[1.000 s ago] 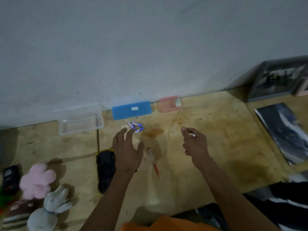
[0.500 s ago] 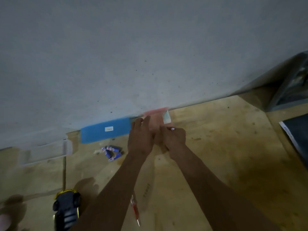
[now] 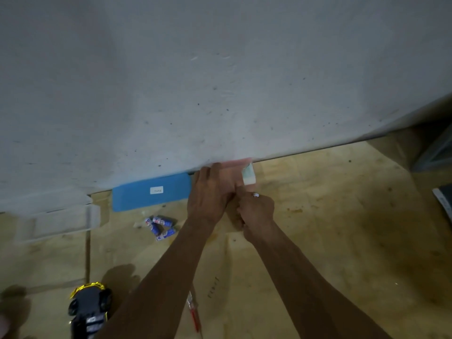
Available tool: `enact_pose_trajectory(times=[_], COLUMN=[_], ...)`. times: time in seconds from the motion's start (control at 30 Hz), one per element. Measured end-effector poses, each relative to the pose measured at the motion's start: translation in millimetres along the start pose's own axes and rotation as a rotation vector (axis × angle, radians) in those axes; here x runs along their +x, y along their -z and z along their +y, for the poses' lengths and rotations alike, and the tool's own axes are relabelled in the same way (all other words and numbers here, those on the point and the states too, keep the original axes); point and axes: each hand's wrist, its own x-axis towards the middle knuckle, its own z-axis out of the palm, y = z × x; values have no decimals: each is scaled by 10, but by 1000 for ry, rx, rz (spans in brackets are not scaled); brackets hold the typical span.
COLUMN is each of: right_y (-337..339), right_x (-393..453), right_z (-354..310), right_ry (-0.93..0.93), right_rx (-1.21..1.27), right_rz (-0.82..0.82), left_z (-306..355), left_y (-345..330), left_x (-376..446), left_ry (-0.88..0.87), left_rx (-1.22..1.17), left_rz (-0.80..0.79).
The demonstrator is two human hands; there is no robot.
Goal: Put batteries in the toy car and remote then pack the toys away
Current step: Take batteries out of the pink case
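My left hand (image 3: 210, 194) lies over a pink box (image 3: 241, 162) that stands against the wall, with the fingers curled onto its top. Close beside it, my right hand (image 3: 255, 212) pinches a small white and red object (image 3: 255, 195) between its fingertips. What that object is I cannot make out. Several blue and white batteries (image 3: 160, 227) lie loose on the wooden floor left of my arms. The black toy car (image 3: 89, 311) with yellow trim sits at the bottom left. No remote is in view.
A blue flat box (image 3: 151, 194) and a clear plastic box (image 3: 61, 221) sit along the wall to the left. A red screwdriver (image 3: 194, 311) lies between my forearms. A dark frame (image 3: 435, 148) and a dark sheet (image 3: 445, 204) sit at the right edge.
Both hands have travelled forward from the floor's middle to the pink box at the wall. The view has followed them, so the car and batteries now appear lower and further left.
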Motion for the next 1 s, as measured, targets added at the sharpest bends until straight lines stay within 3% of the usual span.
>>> enact_pose_trajectory(times=[0.27,0.57,0.67,0.83,0.9,1.0], right_y=[62,218,218,151,90,26], right_x=[-140,-106,-28,98,142,285], right_z=[-255,-826,-891,-750,-694,-582], right_ry=[80,272,299,737,838,940], right_rx=[-147,-593,-725,-1009,-1044,-1216], right_rz=[-71,-307,-402,-516,-603,-607], left_z=[6,161,153,57,30,-2], left_y=[-24,66,58,44,29,8], left_x=[36,-195,-211,-171,-160,-131], left_ry=[40,208,215,162,145,138], left_rx=[-31,-365,-376,-365,-360,-316], left_rz=[0,110,116,76,79,99])
